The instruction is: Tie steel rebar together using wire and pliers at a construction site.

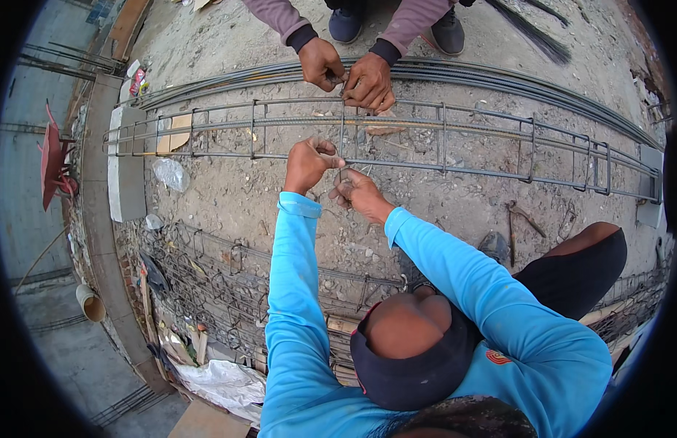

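A long cage of steel rebar (390, 162) with square stirrups (444, 139) spans the ground before me, its ends on pale blocks. My left hand (310, 163) is at the near lower bar, thumb and forefinger against the joint with a stirrup. Just below and to the right, my right hand (360, 191) pinches a thin tie wire (341, 176) under that joint. Across the cage a co-worker's two hands (349, 79) work at the far bar of the same stirrup; what their fingers hold is mostly hidden.
Loose rebar rods (480, 76) lie beyond the cage. Pincers (512, 230) rest on the dirt at right, near my knee. A bundle of wire (541, 38) lies at top right. More rebar cages (218, 274) are at lower left. A pale block (127, 180) supports the left end.
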A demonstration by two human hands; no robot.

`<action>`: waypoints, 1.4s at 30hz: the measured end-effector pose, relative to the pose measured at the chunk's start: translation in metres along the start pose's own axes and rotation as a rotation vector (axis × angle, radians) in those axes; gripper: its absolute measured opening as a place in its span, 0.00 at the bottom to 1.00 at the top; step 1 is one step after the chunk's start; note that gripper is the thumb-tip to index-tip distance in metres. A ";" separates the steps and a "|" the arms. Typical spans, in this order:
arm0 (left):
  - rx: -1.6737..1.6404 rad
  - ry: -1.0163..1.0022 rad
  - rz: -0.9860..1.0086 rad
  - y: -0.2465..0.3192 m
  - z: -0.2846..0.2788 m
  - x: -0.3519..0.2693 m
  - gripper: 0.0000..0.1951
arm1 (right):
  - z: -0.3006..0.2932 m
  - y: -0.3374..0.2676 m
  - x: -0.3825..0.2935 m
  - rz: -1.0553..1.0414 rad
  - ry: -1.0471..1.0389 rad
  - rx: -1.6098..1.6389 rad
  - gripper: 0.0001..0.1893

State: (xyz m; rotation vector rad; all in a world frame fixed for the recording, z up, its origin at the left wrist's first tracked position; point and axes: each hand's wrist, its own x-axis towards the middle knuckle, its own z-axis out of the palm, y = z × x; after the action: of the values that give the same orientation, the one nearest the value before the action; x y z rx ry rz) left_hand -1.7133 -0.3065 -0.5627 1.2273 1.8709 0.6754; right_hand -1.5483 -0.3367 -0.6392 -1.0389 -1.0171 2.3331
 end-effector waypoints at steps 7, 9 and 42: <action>-0.233 -0.044 -0.014 -0.001 0.004 -0.008 0.12 | 0.003 -0.004 0.001 0.000 -0.009 -0.050 0.07; -0.214 -0.029 -0.006 -0.004 0.005 -0.009 0.12 | 0.002 -0.004 -0.002 -0.006 0.002 -0.052 0.08; -0.129 0.003 0.109 -0.036 0.009 -0.007 0.09 | -0.021 -0.134 -0.013 -0.109 0.091 -1.212 0.15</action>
State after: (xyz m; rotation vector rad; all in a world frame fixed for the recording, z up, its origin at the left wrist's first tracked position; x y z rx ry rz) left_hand -1.7225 -0.3271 -0.5928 1.2515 1.7439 0.8446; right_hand -1.5164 -0.2465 -0.5427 -1.3505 -2.4448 1.4073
